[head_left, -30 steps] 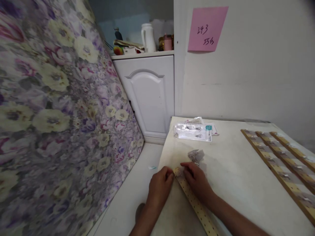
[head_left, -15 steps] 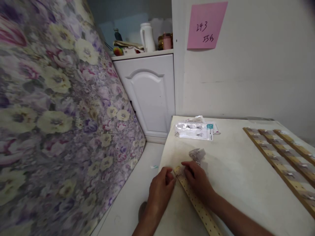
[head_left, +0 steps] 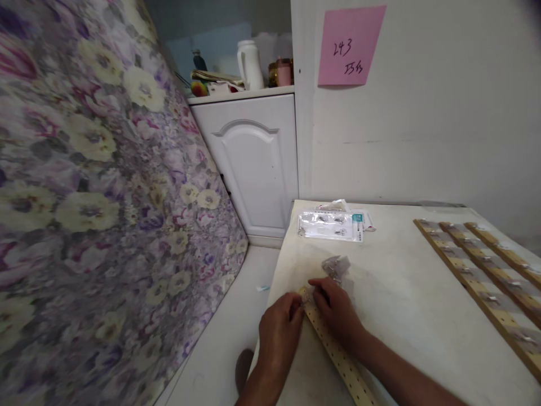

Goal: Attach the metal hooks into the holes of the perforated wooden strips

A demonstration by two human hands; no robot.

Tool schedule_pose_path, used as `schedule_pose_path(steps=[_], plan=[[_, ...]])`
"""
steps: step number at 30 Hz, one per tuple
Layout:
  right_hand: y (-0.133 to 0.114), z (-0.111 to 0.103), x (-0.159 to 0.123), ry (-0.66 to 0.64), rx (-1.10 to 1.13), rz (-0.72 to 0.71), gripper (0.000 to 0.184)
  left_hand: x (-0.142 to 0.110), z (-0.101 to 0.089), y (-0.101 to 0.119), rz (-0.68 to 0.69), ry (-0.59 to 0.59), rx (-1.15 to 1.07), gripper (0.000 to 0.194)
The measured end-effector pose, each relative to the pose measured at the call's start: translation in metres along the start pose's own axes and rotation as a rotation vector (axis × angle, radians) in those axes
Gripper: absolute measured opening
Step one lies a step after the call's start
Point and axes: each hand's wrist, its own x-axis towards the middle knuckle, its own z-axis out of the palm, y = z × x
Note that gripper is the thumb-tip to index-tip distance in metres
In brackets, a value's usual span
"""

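Note:
A long yellowish strip with rows of small holes [head_left: 338, 358] lies on the white table [head_left: 406, 304]. My left hand [head_left: 281, 330] and my right hand [head_left: 338, 313] meet at its far end, fingers curled and pinched around the tip and a small clear piece that I cannot make out. Just beyond my right hand lies a small clear bag of metal parts [head_left: 336, 266]. Farther back is a flat clear packet with a teal label [head_left: 332, 225].
Three more perforated strips carrying small clear bags [head_left: 486, 270] lie at the table's right. A floral mattress [head_left: 93, 203] leans at the left. A white cabinet [head_left: 253, 163] stands behind, a pink note [head_left: 350, 45] on the wall.
My hands stay at the strip's end; the left hand has closed in slightly on the tip. The view has shifted a little.

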Motion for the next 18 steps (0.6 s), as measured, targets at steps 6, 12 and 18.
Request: schedule_pose_path(steps=[6, 12, 18], plan=[[-0.0009, -0.0003, -0.0001, -0.009, 0.028, 0.025, 0.028, 0.0000, -0.0011, 0.0009, 0.026, 0.005, 0.003, 0.021], [-0.0022, 0.0006, 0.0018, -0.011, 0.014, 0.045, 0.027, 0.0006, -0.0019, 0.0007, 0.028, 0.016, -0.024, 0.022], [-0.0047, 0.0005, 0.0034, -0.014, -0.023, 0.037, 0.027, 0.0020, -0.0019, 0.0003, 0.021, 0.021, -0.017, 0.022]])
